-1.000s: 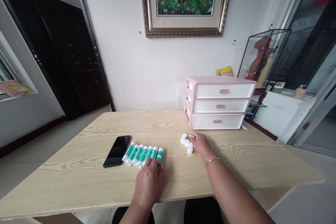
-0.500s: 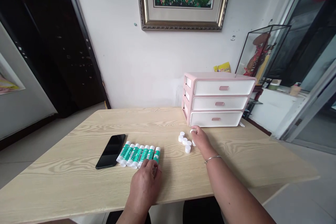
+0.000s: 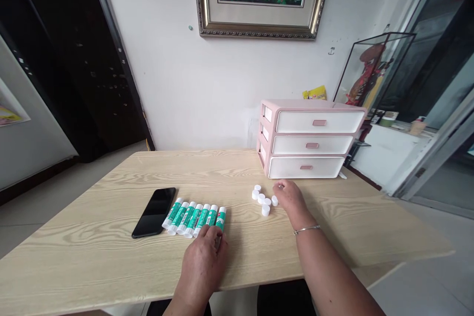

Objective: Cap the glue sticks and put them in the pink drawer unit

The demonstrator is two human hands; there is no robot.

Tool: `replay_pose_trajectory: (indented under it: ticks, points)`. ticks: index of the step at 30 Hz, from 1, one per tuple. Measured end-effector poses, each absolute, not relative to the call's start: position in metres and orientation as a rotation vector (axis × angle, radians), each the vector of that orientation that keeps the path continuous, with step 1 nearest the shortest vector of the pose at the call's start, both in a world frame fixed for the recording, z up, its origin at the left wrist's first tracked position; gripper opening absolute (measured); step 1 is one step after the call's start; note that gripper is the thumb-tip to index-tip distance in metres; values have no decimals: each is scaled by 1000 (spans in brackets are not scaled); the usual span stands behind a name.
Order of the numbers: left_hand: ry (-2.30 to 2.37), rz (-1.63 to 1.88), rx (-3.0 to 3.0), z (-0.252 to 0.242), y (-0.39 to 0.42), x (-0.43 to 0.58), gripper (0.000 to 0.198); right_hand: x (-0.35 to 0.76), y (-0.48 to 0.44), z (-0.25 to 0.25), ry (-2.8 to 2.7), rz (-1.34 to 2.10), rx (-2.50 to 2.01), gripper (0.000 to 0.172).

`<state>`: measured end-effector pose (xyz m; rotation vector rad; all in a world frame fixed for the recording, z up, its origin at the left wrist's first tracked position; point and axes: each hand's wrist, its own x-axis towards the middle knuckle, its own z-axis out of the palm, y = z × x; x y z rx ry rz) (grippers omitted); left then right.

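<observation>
The right hand (image 3: 291, 196) is found with its fingertips drawn closely together; a sliver of white there is judged to be a pinched white cap (image 3: 280, 186). The left hand (image 3: 203, 256) is placed over the lower ends of the rightmost green-and-white tubes (image 3: 194, 219); whether any is gripped cannot be told. Six loose caps (image 3: 265, 211) are clustered just left of the right hand, before the drawer unit (image 3: 296, 144). A light side pinch is advised, with neighbouring caps undisturbed and no tubes pushed toward the black phone (image 3: 154, 212).

Green tubes (image 3: 193, 220) abreast, white cylinders (image 3: 261, 199) clustered, likely caps
</observation>
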<state>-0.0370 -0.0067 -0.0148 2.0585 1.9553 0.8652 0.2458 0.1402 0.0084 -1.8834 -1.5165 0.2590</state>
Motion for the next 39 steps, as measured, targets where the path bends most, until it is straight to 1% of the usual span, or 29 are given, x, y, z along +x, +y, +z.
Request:
replay_pose_trajectory:
  ticks: [7, 9, 16, 20, 24, 27, 31, 32, 35, 39]
  points:
    - [1951, 858, 2045, -14, -4, -37, 17, 251, 130, 17, -1501, 242, -1870, 40]
    - [1944, 860, 2032, -14, -4, -37, 18, 253, 129, 15, -1547, 254, -1837, 42]
    - [1907, 884, 2049, -15, -4, -39, 17, 265, 103, -3, -1758, 229, -1758, 33]
    - [1920, 873, 2057, -12, -5, -38, 18, 273, 79, -8, -1966, 42, -1787, 24]
    - [1919, 866, 2069, -10, -5, -38, 20, 277, 62, 0, -2079, -96, -1857, 17]
    - [1901, 895, 2067, -10, -5, -39, 22, 275, 55, 7, -2031, -28, -1871, 14]
    - [1891, 935, 2071, -12, -5, -40, 22, 268, 53, 6, -1820, 192, -1790, 7]
    - [1887, 949, 2073, -12, -5, -41, 22, 265, 53, 5, -1766, 233, -1763, 8]
    - [1875, 984, 2058, -13, -4, -41, 22, 257, 54, -1, -1634, 271, -1716, 18]
    - [1868, 993, 2043, -13, -4, -41, 22, 250, 57, -12, -1585, 303, -1632, 23]
